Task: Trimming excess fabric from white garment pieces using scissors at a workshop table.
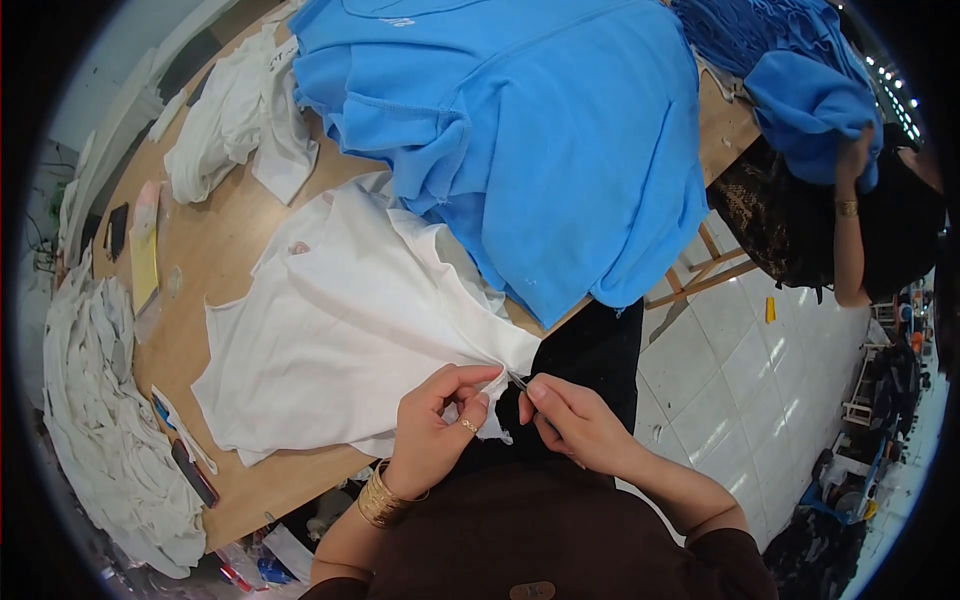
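Facing inward, hands (437, 420) (580, 428) at white garment (320, 330)

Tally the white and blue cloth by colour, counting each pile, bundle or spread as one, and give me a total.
White: 3 (spread cloth, upper-left bundle, far-left heap)
Blue: 2 (large central pile, upper-right pile)
Total: 5

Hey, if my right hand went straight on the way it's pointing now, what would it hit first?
Probably the white garment: the small metal tool in your right hand points at its edge beside your left hand, though exact depth is unclear.
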`<action>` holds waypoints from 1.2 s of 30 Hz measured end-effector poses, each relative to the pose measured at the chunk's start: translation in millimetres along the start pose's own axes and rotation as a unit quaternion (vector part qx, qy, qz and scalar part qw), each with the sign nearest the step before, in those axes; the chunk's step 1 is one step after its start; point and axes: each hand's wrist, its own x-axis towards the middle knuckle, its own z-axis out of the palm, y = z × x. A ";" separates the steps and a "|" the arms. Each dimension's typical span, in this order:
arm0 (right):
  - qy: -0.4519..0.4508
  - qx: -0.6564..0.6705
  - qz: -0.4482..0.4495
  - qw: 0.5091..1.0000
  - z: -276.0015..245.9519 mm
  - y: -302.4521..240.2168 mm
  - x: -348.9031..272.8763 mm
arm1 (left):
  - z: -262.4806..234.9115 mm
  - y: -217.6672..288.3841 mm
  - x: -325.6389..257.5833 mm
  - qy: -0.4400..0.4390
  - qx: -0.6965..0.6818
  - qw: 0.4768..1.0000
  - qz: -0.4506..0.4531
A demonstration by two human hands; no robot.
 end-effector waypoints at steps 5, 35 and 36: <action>-0.002 -0.001 0.002 1.000 0.7 -0.6 -0.1 | 0.3 1.3 -0.2 0.001 0.002 1.000 0.012; 0.029 -0.050 -0.038 0.998 2.4 8.2 2.1 | -3.6 4.4 -1.3 -0.017 -0.050 0.998 -0.028; 0.029 -0.050 -0.038 0.998 2.1 8.5 2.5 | -2.9 5.9 -1.2 -0.017 -0.046 0.998 -0.029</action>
